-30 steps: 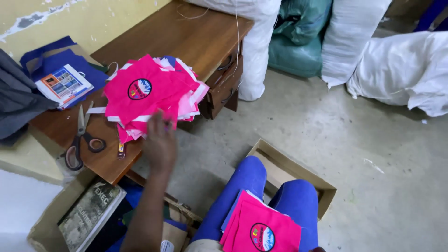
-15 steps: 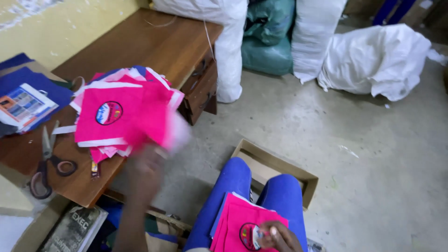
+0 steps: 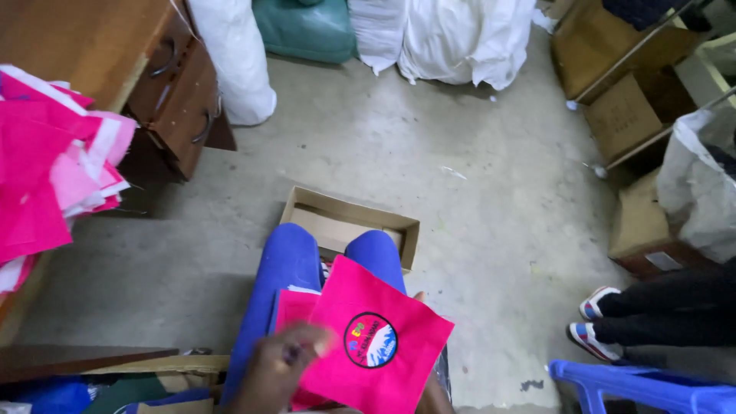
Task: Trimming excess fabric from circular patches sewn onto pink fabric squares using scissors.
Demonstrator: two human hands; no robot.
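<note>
A pink fabric square [image 3: 399, 360] with a round printed emblem is held tilted over my lap. My left hand [image 3: 280, 372], blurred, grips its left corner. My right hand [image 3: 432, 397] is mostly hidden beneath the square's right side, with one fingertip showing at the upper edge. Under it, another pink piece [image 3: 290, 307] lies on my blue trousers [image 3: 287, 261]. A loose pile of pink and white fabric pieces [image 3: 54, 176] sits on the wooden desk at the left edge.
An open cardboard box [image 3: 349, 218] lies on the concrete floor by my knees. Desk drawers [image 3: 180, 96] stand at upper left, with white sacks [image 3: 460, 38] and a green sack [image 3: 303, 31] behind. Cardboard boxes [image 3: 636, 123], another person's shoes [image 3: 596, 318] and a blue plastic chair [image 3: 644, 383] are at right.
My left hand has come back from the pile on the desk to my lap and taken the pink square. The view has swung right and down, away from the desk.
</note>
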